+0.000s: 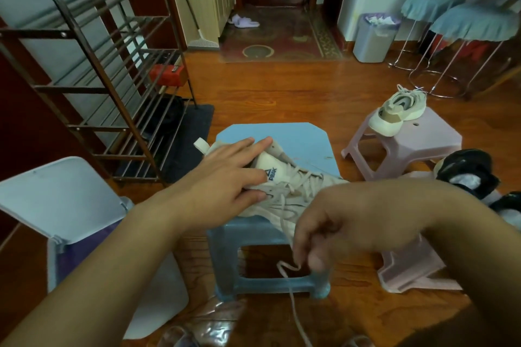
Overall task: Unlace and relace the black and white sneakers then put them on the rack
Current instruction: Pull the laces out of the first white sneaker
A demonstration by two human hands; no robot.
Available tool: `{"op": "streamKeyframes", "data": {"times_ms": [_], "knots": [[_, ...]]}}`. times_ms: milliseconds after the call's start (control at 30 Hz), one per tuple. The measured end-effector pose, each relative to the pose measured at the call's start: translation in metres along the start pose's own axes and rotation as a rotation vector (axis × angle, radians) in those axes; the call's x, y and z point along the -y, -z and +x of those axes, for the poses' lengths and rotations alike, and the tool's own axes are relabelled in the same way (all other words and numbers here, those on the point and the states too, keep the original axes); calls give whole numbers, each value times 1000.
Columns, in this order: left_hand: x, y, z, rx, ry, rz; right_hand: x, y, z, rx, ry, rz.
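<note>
Left hand [225, 175] flat on cream sneaker [284, 191] atop blue stool [270, 132], right hand [329, 231] pinching its lace [290, 284] off the front edge.

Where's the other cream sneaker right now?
In the head view, the second cream sneaker sits at upper right on the pink stool, beyond the blue stool, near the covered chairs.

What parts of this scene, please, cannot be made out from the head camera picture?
- Cream sneaker toe: hidden behind the right hand.
- Shoelace end: cut off by the bottom edge.
- Black and white sneakers: partly hidden by the right forearm; lacing unreadable.
- Left hand covers the sneaker's collar.
</note>
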State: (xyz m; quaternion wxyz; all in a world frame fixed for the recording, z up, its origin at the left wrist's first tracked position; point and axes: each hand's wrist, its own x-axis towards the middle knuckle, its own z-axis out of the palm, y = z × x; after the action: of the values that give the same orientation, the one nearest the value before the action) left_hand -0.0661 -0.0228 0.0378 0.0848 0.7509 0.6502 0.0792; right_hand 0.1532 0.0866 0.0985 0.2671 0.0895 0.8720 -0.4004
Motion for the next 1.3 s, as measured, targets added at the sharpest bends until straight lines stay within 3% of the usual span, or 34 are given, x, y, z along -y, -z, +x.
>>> {"op": "streamKeyframes", "data": {"times_ms": [100, 167, 400, 767, 833, 900, 967, 1000, 1100, 1167, 1233, 1300], "knots": [[3, 4, -3, 76, 20, -8, -35, 9, 13, -642, -131, -103], [0, 4, 0, 87, 21, -18, -54, 9, 24, -877, -100, -176], [1, 3, 5, 67, 19, -34, -62, 4, 47, -911, 119, -462], [0, 4, 3, 40, 2, -66, -65, 4, 46, -889, 159, -717], [-1, 6, 2, 48, 17, -79, -69, 2, 46, -973, 121, -569], [-1, 6, 1, 59, 23, -70, -75, 5, 45, -1054, -50, -154], [-2, 5, 1, 62, 16, -53, -83, 6, 47, -955, -276, 239], [-3, 5, 1, 66, 17, -59, -85, 7, 47, -932, -324, 293], [-3, 6, 0, 68, 32, -94, -80, 10, 40, -1052, -52, 32], [-1, 4, 0, 59, 25, -74, -70, 9, 38, -932, 104, -103], [-1, 3, 1, 57, 17, -50, -67, 5, 44, -919, 172, -351], [-1, 4, 1, 52, 16, -61, -72, 5, 49, -971, 191, -443]]}}
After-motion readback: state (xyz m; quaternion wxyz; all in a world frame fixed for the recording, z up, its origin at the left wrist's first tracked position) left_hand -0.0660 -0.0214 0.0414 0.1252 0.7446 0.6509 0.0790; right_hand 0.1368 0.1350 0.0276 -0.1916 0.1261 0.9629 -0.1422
